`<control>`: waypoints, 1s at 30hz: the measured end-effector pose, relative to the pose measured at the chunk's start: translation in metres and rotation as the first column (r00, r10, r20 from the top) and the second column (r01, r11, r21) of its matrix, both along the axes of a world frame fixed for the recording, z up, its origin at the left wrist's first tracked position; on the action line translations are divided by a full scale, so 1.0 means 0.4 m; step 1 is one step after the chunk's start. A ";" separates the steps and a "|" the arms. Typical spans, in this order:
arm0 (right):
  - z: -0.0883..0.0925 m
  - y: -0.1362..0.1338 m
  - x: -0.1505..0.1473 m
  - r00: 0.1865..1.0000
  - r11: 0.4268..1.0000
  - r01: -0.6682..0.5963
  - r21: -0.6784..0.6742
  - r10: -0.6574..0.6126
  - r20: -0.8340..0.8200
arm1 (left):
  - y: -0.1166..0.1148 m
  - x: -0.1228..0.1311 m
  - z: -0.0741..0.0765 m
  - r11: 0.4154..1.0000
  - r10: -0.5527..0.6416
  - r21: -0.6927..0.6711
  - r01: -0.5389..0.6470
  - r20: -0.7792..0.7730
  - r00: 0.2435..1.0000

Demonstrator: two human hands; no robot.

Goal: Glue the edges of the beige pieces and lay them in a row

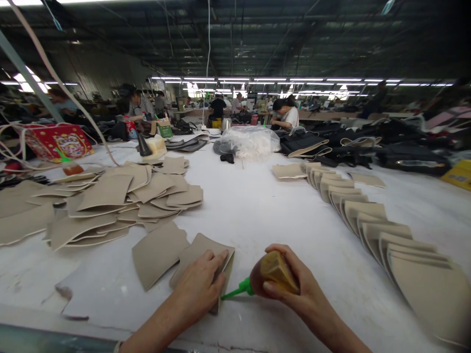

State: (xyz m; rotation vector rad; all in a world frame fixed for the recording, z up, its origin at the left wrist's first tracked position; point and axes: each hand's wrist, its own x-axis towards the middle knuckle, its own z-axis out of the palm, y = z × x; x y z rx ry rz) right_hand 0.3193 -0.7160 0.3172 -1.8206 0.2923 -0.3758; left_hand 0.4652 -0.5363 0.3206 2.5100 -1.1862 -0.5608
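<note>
In my right hand [294, 279] is a squeeze bottle [270, 274] of amber-brown liquid, tilted so its green nozzle [237, 289] points left and down. The nozzle tip is at the right edge of a beige fabric panel [196, 250]. My left hand [202, 279] lies over this panel, fingers bent, holding it at its right edge, where the panel looks folded or doubled. Part of the panel is hidden under the hand. Another beige panel [160, 252] lies flat just to the left, partly overlapped by the held one.
A loose heap of beige panels [106, 196] covers the left side. A long overlapping row of panels [371, 220] runs along the right. Farther back are a clear plastic bag [250, 139], dark fabric pieces [309, 142], a red box [57, 139] and a second green-tipped bottle [71, 167]. People sit beyond.
</note>
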 end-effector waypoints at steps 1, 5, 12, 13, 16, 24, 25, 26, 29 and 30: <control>-0.001 0.001 -0.002 1.000 1.000 0.007 0.000 -0.007 0.003 | 0.000 0.000 -0.001 1.000 0.001 -0.005 -0.001 0.003 1.000; -0.004 0.006 -0.006 0.994 0.993 0.110 -0.032 -0.109 0.027 | 0.000 -0.002 -0.003 1.000 0.005 -0.003 -0.005 0.005 1.000; -0.017 0.019 -0.022 0.997 0.997 0.071 0.004 -0.071 0.014 | 0.001 -0.004 -0.008 1.000 0.001 -0.026 -0.001 0.010 1.000; -0.018 0.020 -0.023 0.995 0.996 0.093 -0.003 -0.093 0.019 | 0.001 -0.004 -0.009 1.000 0.003 -0.026 -0.003 0.012 1.000; -0.020 0.025 -0.027 0.998 0.997 0.065 0.031 -0.065 0.017 | 0.000 -0.003 -0.013 0.999 0.003 -0.032 -0.003 0.006 1.000; -0.033 0.018 -0.032 0.995 0.995 0.094 0.046 -0.095 0.021 | -0.006 0.000 -0.020 0.999 0.005 -0.040 -0.005 -0.004 1.000; -0.035 0.017 -0.032 0.997 0.995 0.075 0.060 -0.077 0.020 | -0.006 0.000 -0.020 0.999 0.003 -0.041 -0.004 -0.008 1.000; -0.037 0.016 -0.033 0.999 0.996 0.043 0.080 -0.045 0.018 | -0.007 0.001 -0.021 0.999 0.000 -0.042 0.000 -0.011 1.000; -0.040 0.011 -0.033 1.000 0.994 -0.026 0.107 0.026 0.007 | -0.005 0.001 -0.022 0.999 -0.004 -0.048 0.003 -0.011 1.000; -0.040 0.008 -0.033 1.000 0.996 -0.016 0.091 0.016 0.004 | -0.004 0.000 -0.022 0.999 0.000 -0.049 0.000 -0.010 1.000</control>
